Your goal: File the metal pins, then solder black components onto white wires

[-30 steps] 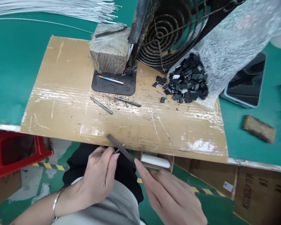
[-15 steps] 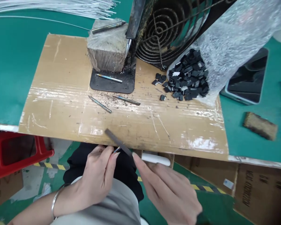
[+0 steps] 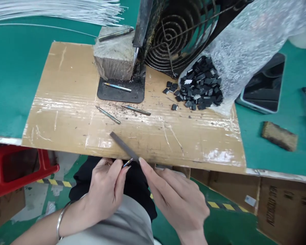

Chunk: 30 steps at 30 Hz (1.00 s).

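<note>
File (image 3: 124, 146) in right hand (image 3: 177, 199), rod (image 3: 128, 163) in left (image 3: 105, 190)

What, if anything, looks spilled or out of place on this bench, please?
Dark crumbs lie scattered on the cardboard near two metal tips, like spilled debris. Several black pieces also sit loose beside the heap at the plastic bag, one apart from the others, which looks untidy.
</note>
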### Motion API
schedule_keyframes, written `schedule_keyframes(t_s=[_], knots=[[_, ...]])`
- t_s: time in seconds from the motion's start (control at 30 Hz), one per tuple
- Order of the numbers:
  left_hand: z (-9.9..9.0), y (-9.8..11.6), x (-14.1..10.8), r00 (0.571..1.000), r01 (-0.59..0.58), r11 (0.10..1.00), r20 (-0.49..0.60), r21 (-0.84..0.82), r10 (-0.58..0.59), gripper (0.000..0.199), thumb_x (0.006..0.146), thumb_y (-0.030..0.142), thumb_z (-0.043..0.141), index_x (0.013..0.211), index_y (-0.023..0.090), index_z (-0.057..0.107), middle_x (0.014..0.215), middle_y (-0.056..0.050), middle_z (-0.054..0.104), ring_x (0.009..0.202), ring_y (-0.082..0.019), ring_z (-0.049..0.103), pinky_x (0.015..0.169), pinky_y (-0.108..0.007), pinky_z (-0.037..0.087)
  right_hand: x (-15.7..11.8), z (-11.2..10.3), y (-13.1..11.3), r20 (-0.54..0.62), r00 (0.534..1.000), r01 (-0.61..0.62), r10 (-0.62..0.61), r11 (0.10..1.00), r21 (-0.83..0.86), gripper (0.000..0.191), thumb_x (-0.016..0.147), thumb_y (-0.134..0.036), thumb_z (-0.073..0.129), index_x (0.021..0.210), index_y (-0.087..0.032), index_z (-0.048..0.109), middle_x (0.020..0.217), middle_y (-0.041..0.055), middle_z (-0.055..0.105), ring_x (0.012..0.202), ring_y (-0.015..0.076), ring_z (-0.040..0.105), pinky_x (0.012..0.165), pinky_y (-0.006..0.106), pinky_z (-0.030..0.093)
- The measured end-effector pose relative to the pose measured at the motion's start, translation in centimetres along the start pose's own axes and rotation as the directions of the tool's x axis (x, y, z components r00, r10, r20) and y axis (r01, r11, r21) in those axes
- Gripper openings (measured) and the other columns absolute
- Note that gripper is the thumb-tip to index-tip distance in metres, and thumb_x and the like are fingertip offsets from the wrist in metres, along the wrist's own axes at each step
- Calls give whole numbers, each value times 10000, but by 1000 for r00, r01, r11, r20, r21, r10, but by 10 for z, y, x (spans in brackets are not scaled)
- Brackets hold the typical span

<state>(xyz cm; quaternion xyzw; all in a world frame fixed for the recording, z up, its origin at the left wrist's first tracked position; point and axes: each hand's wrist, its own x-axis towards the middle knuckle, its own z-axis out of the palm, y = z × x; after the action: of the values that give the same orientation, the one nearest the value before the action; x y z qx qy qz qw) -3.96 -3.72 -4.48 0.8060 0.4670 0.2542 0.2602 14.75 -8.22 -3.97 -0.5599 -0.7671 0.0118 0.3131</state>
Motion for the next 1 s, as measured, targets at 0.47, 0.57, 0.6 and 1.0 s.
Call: schedule_keyframes(t_s=[0.47, 0.57, 0.6, 1.0], knots=[[-2, -1, -3, 1000, 1, 1000, 10, -28, -1, 281, 960, 27, 445, 802, 249, 375, 613, 56, 406, 567, -161, 431, 608, -271, 372, 1, -5, -2, 61, 998, 10, -9, 1000, -25, 302, 964, 21, 571, 1121, -118, 787, 628, -39, 662, 533, 79, 558, 623, 262, 426], [0, -2, -2, 1000, -26, 999, -3, -20, 26, 289, 954, 23, 459, 795, 248, 371, 610, 64, 384, 548, -154, 395, 610, -272, 365, -1, -8, -4, 63, 998, -2, 4, 999, -34, 317, 941, 32, 584, 1128, -119, 790, 631, -39, 668, 532, 80, 568, 598, 267, 424], [0, -2, -2, 999, -36, 999, -12, -17, 35, 296, 953, 21, 463, 791, 248, 363, 607, 68, 371, 539, -152, 376, 608, -273, 361, 1, -7, -5, 56, 998, 0, 2, 999, -32, 318, 942, 22, 590, 1144, -124, 787, 635, -41, 671, 535, 78, 575, 592, 266, 423], [0, -3, -3, 999, -33, 999, -17, -10, 33, 299, 961, 27, 466, 790, 247, 358, 605, 71, 365, 530, -148, 362, 610, -278, 359, -5, -8, -5, 53, 998, -24, 26, 999, -33, 433, 931, 11, 629, 1319, -159, 718, 658, -42, 692, 570, 77, 604, 629, 236, 452]])
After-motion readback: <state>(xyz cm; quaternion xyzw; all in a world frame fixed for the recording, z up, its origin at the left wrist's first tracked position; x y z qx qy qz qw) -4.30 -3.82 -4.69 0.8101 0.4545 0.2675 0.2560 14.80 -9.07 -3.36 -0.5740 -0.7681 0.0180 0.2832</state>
